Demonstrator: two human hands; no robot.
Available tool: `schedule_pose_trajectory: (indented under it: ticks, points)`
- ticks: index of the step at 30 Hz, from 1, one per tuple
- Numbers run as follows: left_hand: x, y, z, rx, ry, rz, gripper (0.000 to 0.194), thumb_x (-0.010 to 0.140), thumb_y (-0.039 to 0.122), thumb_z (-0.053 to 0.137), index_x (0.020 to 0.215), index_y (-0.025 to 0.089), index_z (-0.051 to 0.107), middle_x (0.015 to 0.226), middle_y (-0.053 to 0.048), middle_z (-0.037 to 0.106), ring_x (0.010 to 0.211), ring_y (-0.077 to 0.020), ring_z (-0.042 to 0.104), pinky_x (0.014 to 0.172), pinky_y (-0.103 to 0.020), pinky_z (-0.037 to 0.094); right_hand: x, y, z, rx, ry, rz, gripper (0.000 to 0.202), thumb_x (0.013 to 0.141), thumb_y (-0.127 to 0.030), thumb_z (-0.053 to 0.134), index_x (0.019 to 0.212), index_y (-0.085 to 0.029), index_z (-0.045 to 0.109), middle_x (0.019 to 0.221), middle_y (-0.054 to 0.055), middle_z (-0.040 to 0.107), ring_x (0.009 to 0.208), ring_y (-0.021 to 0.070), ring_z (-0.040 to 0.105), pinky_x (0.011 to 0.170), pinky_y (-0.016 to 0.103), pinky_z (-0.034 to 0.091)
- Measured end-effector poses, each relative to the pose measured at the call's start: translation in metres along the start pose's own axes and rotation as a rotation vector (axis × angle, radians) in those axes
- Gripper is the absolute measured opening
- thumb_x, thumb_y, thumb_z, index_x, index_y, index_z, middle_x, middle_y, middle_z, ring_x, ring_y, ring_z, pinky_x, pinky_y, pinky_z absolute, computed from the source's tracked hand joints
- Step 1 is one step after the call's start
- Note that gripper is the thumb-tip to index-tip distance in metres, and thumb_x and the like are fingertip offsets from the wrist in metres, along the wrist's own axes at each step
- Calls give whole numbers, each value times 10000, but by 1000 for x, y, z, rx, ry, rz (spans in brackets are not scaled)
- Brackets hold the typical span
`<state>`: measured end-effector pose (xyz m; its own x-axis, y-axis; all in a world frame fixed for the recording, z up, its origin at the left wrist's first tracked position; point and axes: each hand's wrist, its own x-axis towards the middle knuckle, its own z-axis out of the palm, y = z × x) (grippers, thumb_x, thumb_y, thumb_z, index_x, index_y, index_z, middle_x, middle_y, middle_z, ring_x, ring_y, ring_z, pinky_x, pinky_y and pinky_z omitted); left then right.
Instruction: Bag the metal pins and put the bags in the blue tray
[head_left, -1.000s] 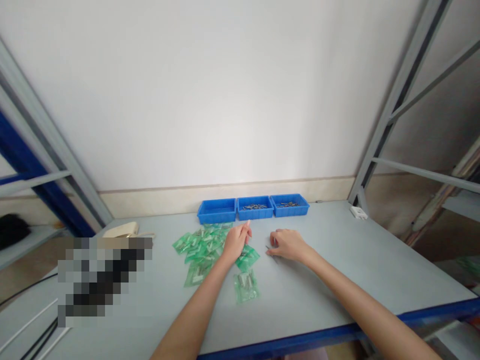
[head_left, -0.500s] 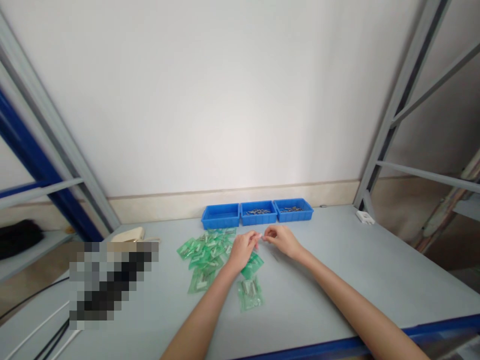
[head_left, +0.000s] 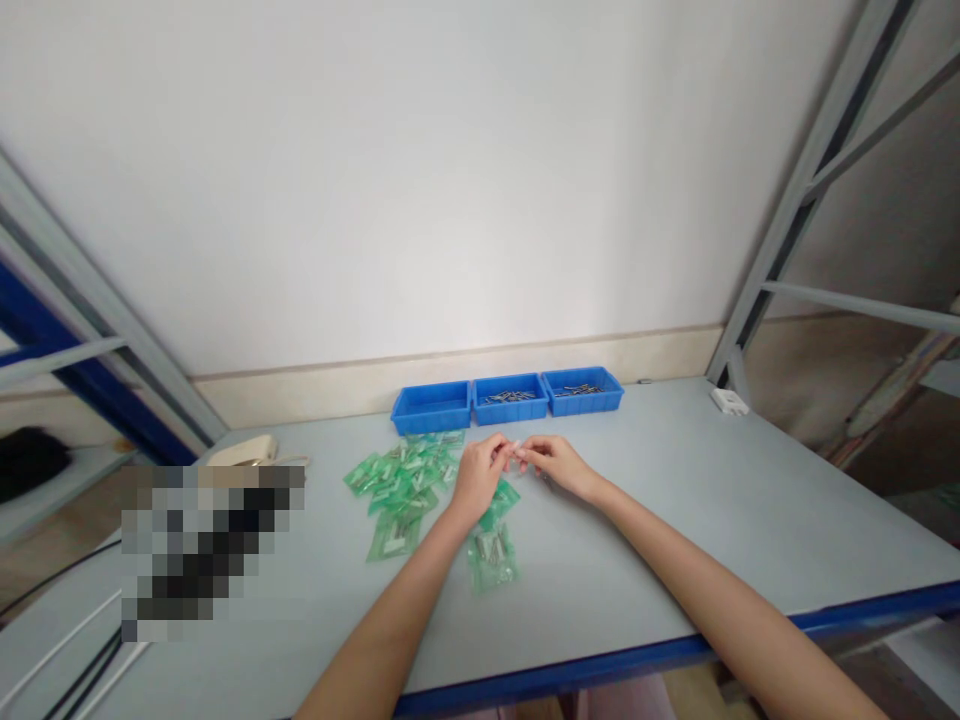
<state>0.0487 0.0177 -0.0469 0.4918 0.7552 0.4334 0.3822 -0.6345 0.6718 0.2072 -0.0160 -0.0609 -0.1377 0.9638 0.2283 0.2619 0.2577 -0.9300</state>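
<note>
1 left hand (head_left: pixel 480 474) and 1 right hand (head_left: pixel 560 465) pinch narrowly, close together, on what I cannot tell.

Soft diffuse light; wall (head_left: pixel 480 210) brightest mid-frame, far right dim. Faint shadow along my right forearm (head_left: pixel 690 578) on the surface (head_left: pixel 585 585). My fingers (head_left: pixel 537 446) look slightly blurred. Wide-angle stretch toward edges; pixelated patch (head_left: pixel 214 550) at left.

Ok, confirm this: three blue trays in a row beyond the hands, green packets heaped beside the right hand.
Wrong side: the head view shows the green packets heaped beside the left hand. The three blue trays do stand in a row beyond it and the right hand.
</note>
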Motion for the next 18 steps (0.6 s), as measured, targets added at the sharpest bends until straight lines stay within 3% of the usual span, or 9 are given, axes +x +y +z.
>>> schedule_pose_trajectory:
  ticks: [5,11,18]
  points:
    - [0,1,0,-13,-39,-35,402,867,414,388,552,179,473,473,28,491,484,-124,486,570,-237,345,1,2,-3,-58,84,17,247,774,-382,547,695,-153,595,623,7,603,534,111,467,560,240,378]
    - [-1,2,1,-131,-58,-10,331,871,395,374,642,181,480,534,32,509,510,-115,474,567,-229,350,0,1,-4,-92,209,-77,200,730,-365,604,758,-169,583,723,12,615,666,138,526,632,244,388]
    - [-2,8,1,-184,-94,-85,419,856,454,370,542,181,422,453,45,403,452,-104,403,516,-232,321,-3,-1,-2,-121,138,-86,379,861,-430,428,599,-171,516,580,-9,533,586,123,483,626,247,377]
